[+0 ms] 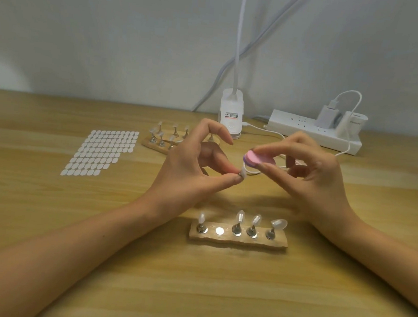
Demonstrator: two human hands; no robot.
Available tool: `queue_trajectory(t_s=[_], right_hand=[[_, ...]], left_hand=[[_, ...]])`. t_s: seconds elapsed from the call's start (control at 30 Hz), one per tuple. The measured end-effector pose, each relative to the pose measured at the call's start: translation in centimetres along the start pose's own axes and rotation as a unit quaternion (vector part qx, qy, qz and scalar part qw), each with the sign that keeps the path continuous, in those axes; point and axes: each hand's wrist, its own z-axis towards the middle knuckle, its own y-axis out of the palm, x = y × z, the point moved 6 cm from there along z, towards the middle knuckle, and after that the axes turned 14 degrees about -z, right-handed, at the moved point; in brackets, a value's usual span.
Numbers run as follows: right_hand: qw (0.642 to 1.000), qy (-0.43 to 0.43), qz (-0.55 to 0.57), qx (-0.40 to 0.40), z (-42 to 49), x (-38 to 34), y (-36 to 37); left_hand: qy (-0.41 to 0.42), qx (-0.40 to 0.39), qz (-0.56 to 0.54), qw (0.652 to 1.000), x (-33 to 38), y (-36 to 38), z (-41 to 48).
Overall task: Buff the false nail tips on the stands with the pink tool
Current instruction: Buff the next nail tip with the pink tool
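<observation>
Pink tool (258, 159) is pinched flat in the right hand (310, 175) to rub; left hand (190, 167) pinches one tip (243, 172) up to it, held steady; stand (238, 238) below has a bare spot (219, 231), likely its place.

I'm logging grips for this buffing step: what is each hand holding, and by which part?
The left hand pinches a false nail tip by its lower end; the right hand pinches the pink tool by its opposite edges.
</observation>
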Motion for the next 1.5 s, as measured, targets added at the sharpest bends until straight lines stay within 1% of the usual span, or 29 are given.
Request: queue_trajectory(t_s=[0.03,0.13,0.17,0.23,0.27,0.37,0.47,0.5,0.57,0.6,0.67,0.77,0.87,0.97,1.07,1.17,1.27,1.3,1.37,1.4,1.47,1.5], right_hand=[[1.0,-0.001,0.007,-0.001,0.0,-0.1,0.0],[0.997,-0.073,-0.003,-0.027,-0.3,-1.2,0.5],[0.997,-0.075,-0.01,-0.028,-0.3,-1.2,0.5],[0.999,-0.047,-0.007,-0.019,-0.1,-0.8,0.4],[0.999,-0.048,-0.008,-0.018,0.0,-0.9,0.3],[0.993,-0.11,-0.032,-0.027,-0.3,-1.6,0.6],[0.997,-0.07,-0.019,-0.014,-0.2,-1.1,0.4],[0.997,-0.073,-0.016,-0.014,-0.2,-1.1,0.4],[0.994,-0.105,-0.024,-0.02,-0.3,-1.5,0.5],[0.994,-0.105,-0.025,-0.02,-0.3,-1.5,0.5],[0.997,-0.078,-0.016,-0.014,-0.2,-1.2,0.4],[0.996,-0.089,-0.015,-0.018,-0.2,-1.2,0.4],[0.998,-0.056,-0.007,-0.015,-0.1,-0.8,0.3],[0.996,-0.078,-0.008,-0.029,-0.2,-1.1,0.5],[0.999,-0.039,-0.003,-0.02,-0.1,-0.7,0.4],[0.997,-0.073,-0.012,-0.029,-0.3,-1.1,0.5],[0.999,-0.038,-0.005,-0.02,-0.2,-0.7,0.4],[0.999,-0.047,-0.008,-0.021,-0.2,-0.9,0.4],[0.995,-0.092,-0.024,-0.031,-0.4,-1.4,0.6],[0.995,-0.088,-0.027,-0.03,-0.3,-1.4,0.6],[0.999,-0.048,-0.016,-0.018,-0.2,-0.9,0.3],[0.999,-0.048,-0.011,-0.017,-0.1,-0.9,0.3]], left_hand=[[-0.001,0.002,0.0,1.0,0.0,0.0,0.0],[-0.002,0.003,-0.002,1.0,0.0,-0.1,0.0],[-0.005,0.004,-0.002,1.0,-0.1,-0.1,0.1],[-0.012,0.008,-0.002,1.0,-0.2,-0.1,0.1],[-0.013,0.01,-0.002,1.0,-0.2,-0.2,0.1],[-0.01,0.007,0.0,1.0,-0.2,-0.1,0.1],[-0.01,0.014,0.004,1.0,-0.1,-0.2,0.0],[-0.007,0.014,0.007,1.0,0.0,-0.1,0.0],[0.003,0.011,0.015,1.0,0.2,0.0,-0.1],[0.005,0.012,0.017,1.0,0.2,0.0,-0.1],[0.005,0.015,0.016,1.0,0.2,-0.1,-0.1],[0.011,0.014,0.022,1.0,0.3,0.0,-0.1],[0.004,0.016,0.013,1.0,0.2,-0.1,-0.1],[0.01,0.012,0.025,1.0,0.4,0.0,-0.1],[0.004,0.016,0.024,1.0,0.3,-0.1,-0.1],[0.011,0.009,0.026,1.0,0.4,0.0,-0.2],[0.0,0.013,0.016,1.0,0.2,-0.1,-0.2],[0.0,0.012,0.016,1.0,0.3,-0.1,-0.2],[0.002,0.008,0.019,1.0,0.3,0.0,-0.2],[0.0,0.008,0.018,1.0,0.3,0.0,-0.1],[-0.009,0.012,0.008,1.0,0.1,-0.1,-0.1],[-0.01,0.012,0.005,1.0,0.1,-0.1,0.0]])
